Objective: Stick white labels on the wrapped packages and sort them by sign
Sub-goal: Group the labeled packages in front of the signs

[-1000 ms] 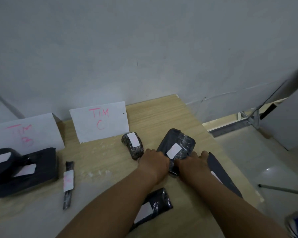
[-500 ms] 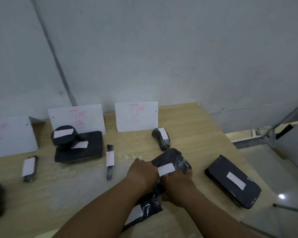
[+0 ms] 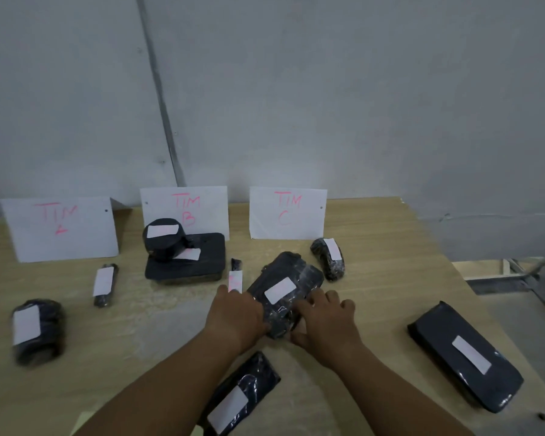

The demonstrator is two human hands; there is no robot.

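Observation:
A black wrapped package [image 3: 291, 280] with a white label on top lies mid-table, in front of and between the signs TIM B [image 3: 184, 212] and TIM C [image 3: 287, 212]. My left hand [image 3: 236, 313] grips its near left side with curled fingers. My right hand [image 3: 328, 325] holds its near right corner, fingers spread over the edge and thumb at the package's near end. A third sign, TIM A [image 3: 60, 228], stands at the left.
Labelled black packages: a round one [image 3: 162, 236] on a flat one [image 3: 186, 262] before TIM B, a small one [image 3: 328, 259] before TIM C, a thin stick [image 3: 235, 278], a slim one [image 3: 104, 284] and a roll [image 3: 35, 328] at left, a pouch [image 3: 243, 398] near me, a long box [image 3: 466, 357] by the table's right edge.
Both hands have slid the package leftward from the table's right side to the middle, in front of the signs. My view has swung left, bringing TIM A and the left packages into sight.

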